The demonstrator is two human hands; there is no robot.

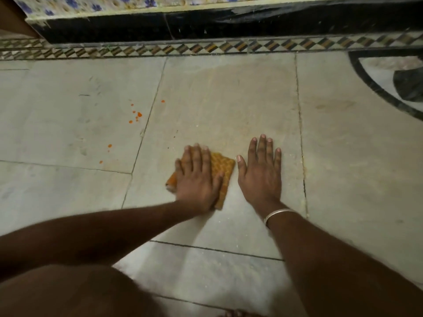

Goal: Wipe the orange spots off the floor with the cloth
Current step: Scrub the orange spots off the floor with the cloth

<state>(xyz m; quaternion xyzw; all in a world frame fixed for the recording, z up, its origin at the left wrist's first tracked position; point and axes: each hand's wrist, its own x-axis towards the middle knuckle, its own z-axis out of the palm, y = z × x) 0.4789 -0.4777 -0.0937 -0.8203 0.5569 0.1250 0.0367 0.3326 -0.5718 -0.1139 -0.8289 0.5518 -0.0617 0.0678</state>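
Note:
A folded orange patterned cloth (223,170) lies flat on the pale stone floor (229,99). My left hand (198,177) presses palm-down on its left part, fingers together and pointing away from me. My right hand (261,170) rests flat on the bare floor just right of the cloth, fingers spread, holding nothing; a silver bangle (274,213) sits on its wrist. Several small orange spots (136,116) dot the tile to the left, with more orange spots (109,146) lower down. A damp patch (229,88) darkens the tile beyond the cloth.
A patterned mosaic border (206,48) and a black skirting (206,26) run along the far side. A black curved inlay (377,88) marks the floor at the right. My knee (68,294) fills the lower left.

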